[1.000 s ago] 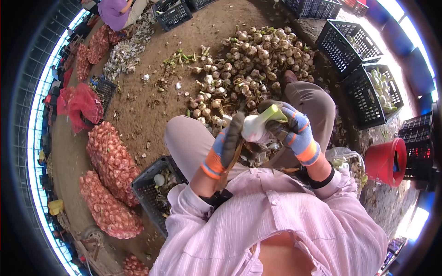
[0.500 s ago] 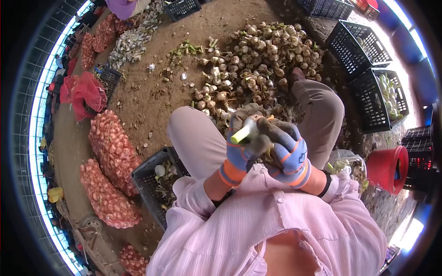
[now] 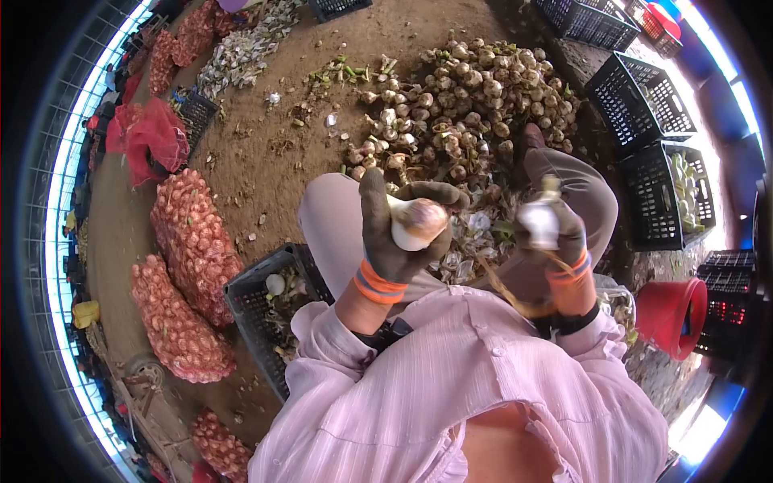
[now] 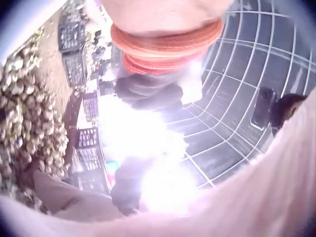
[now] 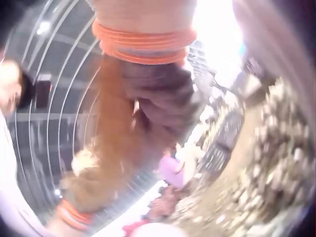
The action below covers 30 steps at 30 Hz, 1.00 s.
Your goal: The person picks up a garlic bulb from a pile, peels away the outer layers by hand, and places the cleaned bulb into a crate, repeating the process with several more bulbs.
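Observation:
In the head view my gloved left hand (image 3: 398,229), palm up, curls its fingers round a garlic bulb (image 3: 420,222) whose brownish root end faces up. Over the other thigh, my gloved right hand (image 3: 564,233) grips a whitish bulb-like thing (image 3: 541,223) with a narrow stem on top; motion blurs it, and I cannot tell its exact kind. A brown strip (image 3: 503,283) trails from this hand toward the lap. The right wrist view catches that strip (image 5: 112,116) as a wide blur beside the dark glove. Peeled white scraps (image 3: 475,229) lie between the legs.
A large heap of garlic bulbs (image 3: 483,88) lies on the ground ahead. A black crate (image 3: 266,282) stands by the left thigh, with filled net sacks (image 3: 193,241) beyond it. To the right are more black crates (image 3: 668,197) and a red bucket (image 3: 672,318).
The hands were together at a garlic bulb with a thick green stem; now they are apart. The left hand turned palm up with a bulb, and the right hand moved off to the right.

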Each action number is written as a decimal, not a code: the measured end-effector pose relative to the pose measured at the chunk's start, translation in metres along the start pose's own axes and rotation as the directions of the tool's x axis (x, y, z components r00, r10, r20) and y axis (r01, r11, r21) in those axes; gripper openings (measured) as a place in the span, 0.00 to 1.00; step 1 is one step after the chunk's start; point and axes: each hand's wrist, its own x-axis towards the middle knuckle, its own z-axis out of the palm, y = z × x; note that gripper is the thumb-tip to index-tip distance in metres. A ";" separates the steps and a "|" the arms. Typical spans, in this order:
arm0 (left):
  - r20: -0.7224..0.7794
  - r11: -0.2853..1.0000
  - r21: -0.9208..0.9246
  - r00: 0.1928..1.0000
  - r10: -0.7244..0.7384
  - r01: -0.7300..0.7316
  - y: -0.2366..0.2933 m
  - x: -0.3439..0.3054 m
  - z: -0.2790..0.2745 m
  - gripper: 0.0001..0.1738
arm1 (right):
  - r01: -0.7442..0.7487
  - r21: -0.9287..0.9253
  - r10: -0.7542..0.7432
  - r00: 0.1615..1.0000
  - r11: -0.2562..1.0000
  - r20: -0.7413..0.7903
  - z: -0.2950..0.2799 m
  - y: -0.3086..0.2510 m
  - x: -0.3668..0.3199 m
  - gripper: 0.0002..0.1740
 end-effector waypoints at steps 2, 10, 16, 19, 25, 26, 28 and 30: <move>0.151 0.972 0.223 0.988 0.035 -0.068 0.004 0.002 -0.011 0.47 | -0.070 -0.072 0.071 0.997 0.995 0.008 -0.011 0.001 0.001 0.19; 0.290 0.142 0.928 0.907 0.305 -0.344 -0.008 -0.004 -0.006 0.32 | 0.281 -0.911 -0.131 0.959 0.301 0.253 0.084 0.020 0.027 0.22; 0.204 0.546 0.759 0.926 0.317 -0.354 -0.009 -0.013 -0.004 0.29 | -0.230 -0.605 0.232 0.970 0.762 -0.077 0.075 0.003 0.025 0.12; 0.270 0.206 0.899 0.858 0.437 -0.387 -0.010 -0.009 -0.003 0.28 | 0.061 -0.724 -0.037 0.998 0.687 0.049 0.079 0.014 0.017 0.12; 0.375 0.313 0.779 0.803 0.463 -0.544 -0.017 -0.012 -0.008 0.27 | 0.364 -0.929 -0.243 0.909 0.067 0.338 0.067 0.011 0.019 0.10; 0.278 0.531 0.680 0.848 0.451 -0.506 -0.017 -0.015 -0.010 0.27 | 0.112 -0.844 -0.219 0.976 0.524 -0.007 0.056 0.006 0.020 0.07; 0.145 0.699 0.587 0.902 0.406 -0.409 -0.014 -0.018 -0.003 0.26 | -0.051 -0.673 -0.129 0.968 0.738 -0.215 0.057 -0.009 0.017 0.09; 0.051 0.661 0.680 0.920 0.388 -0.317 -0.012 -0.022 0.006 0.25 | 0.058 -0.660 -0.150 0.985 0.749 -0.083 0.067 0.002 0.011 0.13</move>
